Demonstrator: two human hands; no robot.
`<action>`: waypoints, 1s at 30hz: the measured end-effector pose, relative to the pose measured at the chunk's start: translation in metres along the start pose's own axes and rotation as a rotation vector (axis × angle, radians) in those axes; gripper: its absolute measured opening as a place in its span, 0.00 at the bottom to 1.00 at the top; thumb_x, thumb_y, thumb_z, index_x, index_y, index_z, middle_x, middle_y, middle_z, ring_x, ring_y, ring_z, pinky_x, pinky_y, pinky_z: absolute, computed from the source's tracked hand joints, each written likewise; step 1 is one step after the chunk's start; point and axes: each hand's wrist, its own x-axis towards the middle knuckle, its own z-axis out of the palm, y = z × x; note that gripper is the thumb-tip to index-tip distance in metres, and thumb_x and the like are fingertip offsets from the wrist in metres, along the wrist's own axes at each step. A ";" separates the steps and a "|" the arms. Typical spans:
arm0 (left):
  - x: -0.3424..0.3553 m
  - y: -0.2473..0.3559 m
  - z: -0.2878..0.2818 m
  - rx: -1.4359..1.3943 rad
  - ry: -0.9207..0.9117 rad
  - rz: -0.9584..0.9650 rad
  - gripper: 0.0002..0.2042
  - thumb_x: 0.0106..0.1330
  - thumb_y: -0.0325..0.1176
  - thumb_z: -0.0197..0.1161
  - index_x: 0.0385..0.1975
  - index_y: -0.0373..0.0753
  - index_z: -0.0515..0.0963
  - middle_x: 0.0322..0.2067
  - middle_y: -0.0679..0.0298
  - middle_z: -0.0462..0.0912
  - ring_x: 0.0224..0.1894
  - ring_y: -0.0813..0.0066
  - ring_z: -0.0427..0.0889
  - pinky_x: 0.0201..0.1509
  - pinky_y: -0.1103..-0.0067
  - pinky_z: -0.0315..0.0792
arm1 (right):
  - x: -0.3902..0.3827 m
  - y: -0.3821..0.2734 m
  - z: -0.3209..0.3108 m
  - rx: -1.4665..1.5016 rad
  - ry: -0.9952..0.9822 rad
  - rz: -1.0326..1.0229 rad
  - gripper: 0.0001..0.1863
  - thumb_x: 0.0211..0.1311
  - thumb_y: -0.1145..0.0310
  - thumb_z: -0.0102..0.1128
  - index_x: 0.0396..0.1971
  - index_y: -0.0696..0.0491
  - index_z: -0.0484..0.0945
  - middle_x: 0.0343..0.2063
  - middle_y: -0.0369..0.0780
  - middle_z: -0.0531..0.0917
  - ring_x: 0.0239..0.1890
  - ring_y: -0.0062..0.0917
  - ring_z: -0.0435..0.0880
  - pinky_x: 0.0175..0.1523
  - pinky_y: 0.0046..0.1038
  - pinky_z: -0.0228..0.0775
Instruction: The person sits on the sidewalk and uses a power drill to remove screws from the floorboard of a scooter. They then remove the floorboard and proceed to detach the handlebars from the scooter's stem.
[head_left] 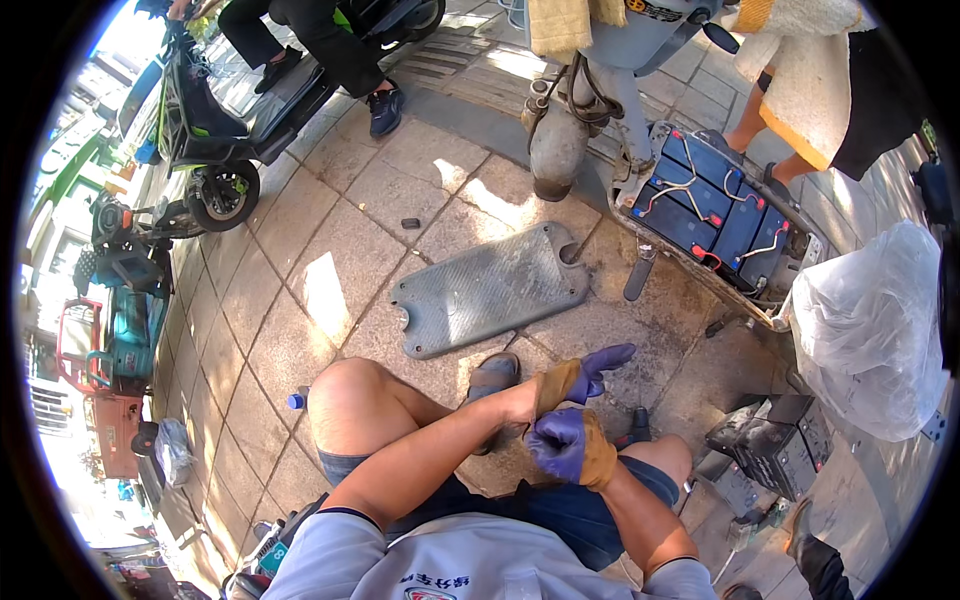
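I wear purple work gloves with tan cuffs on both hands. My left hand reaches across to the right over my lap, its fingers stretched out. My right hand is closed just below the left wrist, its fingers at the lower edge of the left glove's cuff. Ahead of my hands, a grey ribbed scooter floor panel lies flat on the paving. Beyond it to the right stands a grey scooter with its battery tray uncovered, where several dark blue batteries are joined by red and white wires.
Black batteries are stacked at the right beside a clear plastic bag. A small dark block and a blue cap lie on the paving. At the upper left a person sits on a black-green scooter; another person stands at the upper right.
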 end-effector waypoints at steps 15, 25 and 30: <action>0.021 0.036 0.018 -0.046 -0.036 0.363 0.30 0.78 0.33 0.54 0.78 0.41 0.55 0.69 0.49 0.70 0.69 0.69 0.72 0.73 0.72 0.62 | -0.021 0.002 0.004 0.125 -0.112 0.200 0.09 0.57 0.71 0.69 0.22 0.57 0.79 0.20 0.45 0.79 0.20 0.31 0.77 0.29 0.33 0.70; 0.050 0.020 -0.014 0.499 0.246 0.311 0.37 0.66 0.36 0.68 0.74 0.38 0.60 0.71 0.44 0.64 0.73 0.49 0.65 0.76 0.65 0.60 | 0.009 0.023 0.024 -0.084 -0.277 -0.028 0.04 0.53 0.67 0.65 0.27 0.51 0.81 0.23 0.43 0.82 0.25 0.39 0.81 0.33 0.39 0.72; 0.040 0.006 -0.057 1.051 0.303 0.089 0.42 0.62 0.49 0.70 0.74 0.40 0.60 0.72 0.46 0.65 0.74 0.49 0.64 0.77 0.63 0.60 | 0.055 0.016 0.044 -0.132 -0.320 -0.232 0.03 0.53 0.71 0.65 0.26 0.53 0.80 0.23 0.45 0.81 0.25 0.42 0.80 0.32 0.38 0.72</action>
